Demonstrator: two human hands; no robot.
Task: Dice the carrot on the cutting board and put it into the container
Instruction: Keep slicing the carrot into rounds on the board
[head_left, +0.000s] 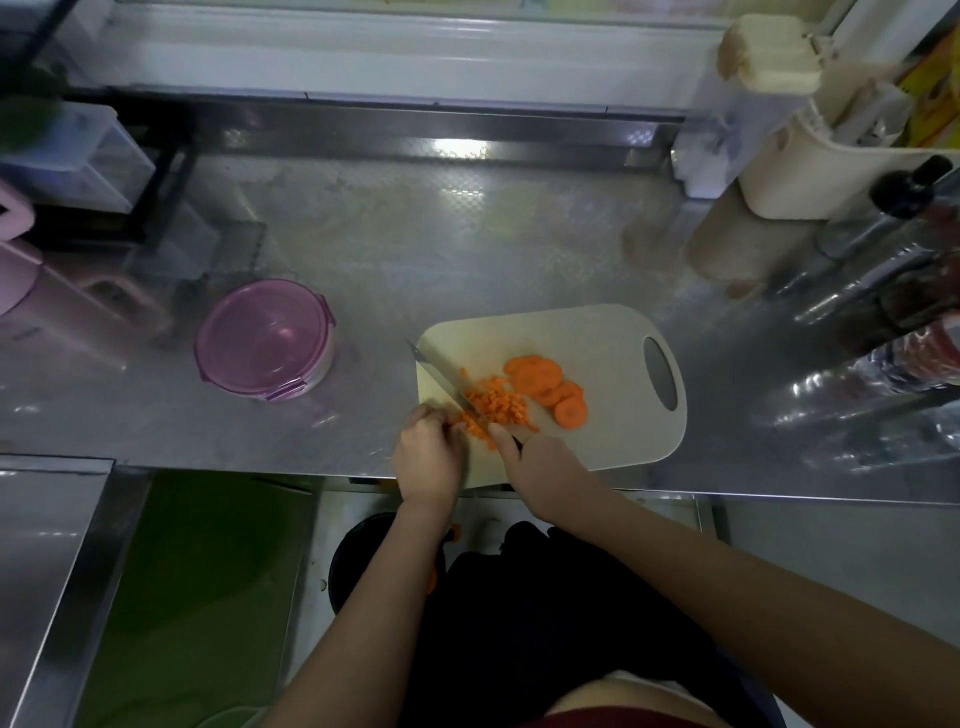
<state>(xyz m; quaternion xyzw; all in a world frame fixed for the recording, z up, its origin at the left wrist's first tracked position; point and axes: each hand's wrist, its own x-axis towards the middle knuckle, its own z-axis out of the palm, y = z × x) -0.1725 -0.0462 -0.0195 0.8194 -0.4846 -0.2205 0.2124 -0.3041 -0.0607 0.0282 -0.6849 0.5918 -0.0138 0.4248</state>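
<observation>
"Locating the carrot first: where does it lie?" asks the reader.

"On the cutting board, in two lots. The diced carrot forms a loose heap at the board's near left. The carrot slices, round and overlapping, lie just right of the heap, uncut. The container stands on the tabletop well apart to the left, and no carrot shows in it; a purple lid appears to sit on it."

"And the hands?"

"The right hand has its grip closed round the handle of the knife, one finger laid forward toward the blade, which runs far-left across the heap. The left hand sits at the heap's near-left edge, fingers curled, tips among the pieces. Whether that grip pinches a piece or merely pins it cannot be told."

"How should the pieces handle?"

"Judging by their look, the slices are stiff, light and flat, likely to slide on the smooth board. They want pinning from above with curled fingertips, clear of the edge. The dice are small, light and loose, and will probably scatter rather than lift singly. Gathering them against the flat of the blade, or carrying the board by its right end, seems the surer hold."
</observation>
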